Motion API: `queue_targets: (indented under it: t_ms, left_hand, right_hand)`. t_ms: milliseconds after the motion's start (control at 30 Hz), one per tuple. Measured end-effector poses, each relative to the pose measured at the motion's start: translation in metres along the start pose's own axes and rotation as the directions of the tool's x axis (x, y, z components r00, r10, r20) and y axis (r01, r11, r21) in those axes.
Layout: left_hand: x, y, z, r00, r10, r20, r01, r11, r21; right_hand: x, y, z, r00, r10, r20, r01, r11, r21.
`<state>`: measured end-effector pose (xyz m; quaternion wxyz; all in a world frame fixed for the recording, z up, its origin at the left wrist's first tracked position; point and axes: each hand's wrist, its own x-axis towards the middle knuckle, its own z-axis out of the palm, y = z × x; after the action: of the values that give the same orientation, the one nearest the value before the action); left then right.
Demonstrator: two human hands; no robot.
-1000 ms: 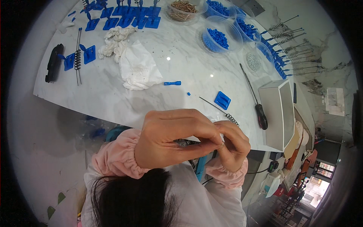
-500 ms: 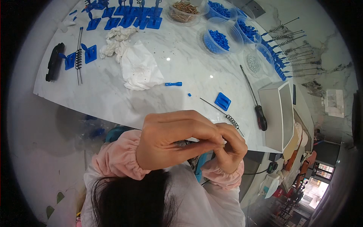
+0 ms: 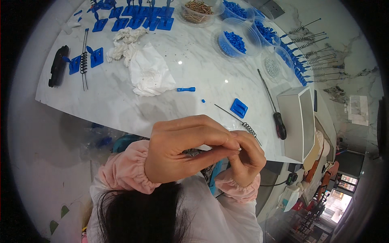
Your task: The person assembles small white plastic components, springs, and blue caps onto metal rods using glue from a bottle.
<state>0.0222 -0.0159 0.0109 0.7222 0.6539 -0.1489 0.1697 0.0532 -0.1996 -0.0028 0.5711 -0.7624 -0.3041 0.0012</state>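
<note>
Barely anything moved since earlier | our left hand [image 3: 184, 152] and right hand [image 3: 245, 160] stayed pinched together on a small spring [image 3: 193, 152] | white table [image 3: 194, 81] unchanged | fitting continued.

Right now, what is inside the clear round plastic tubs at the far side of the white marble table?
Clear round plastic tubs hold small blue plastic pieces; one holds brownish metal bits. Lower layers are covered.
</note>
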Motion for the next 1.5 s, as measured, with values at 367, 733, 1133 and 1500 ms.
queue_targets:
  t_ms: [367,733,1133,1500]
  left_hand:
    - [-0.004,0.001,0.002,0.997,0.055,-0.057,-0.05,0.995,0.082]
    - [-0.005,0.001,0.002,0.996,-0.004,-0.094,0.011,0.997,0.071]
    - [-0.006,0.004,-0.003,0.996,-0.007,-0.086,0.016,0.995,0.1]
    - [-0.006,-0.001,-0.002,0.994,0.094,-0.063,-0.087,0.99,0.111]
  right_hand:
    - [-0.002,0.0,0.009,0.993,-0.076,-0.091,0.069,0.995,-0.072]
    - [-0.007,0.005,0.016,0.977,-0.117,-0.176,0.091,0.984,-0.152]
    - [-0.007,0.004,0.022,0.969,-0.154,-0.193,0.12,0.977,-0.176]
    - [-0.008,0.003,0.026,0.964,-0.16,-0.21,0.12,0.974,-0.191]
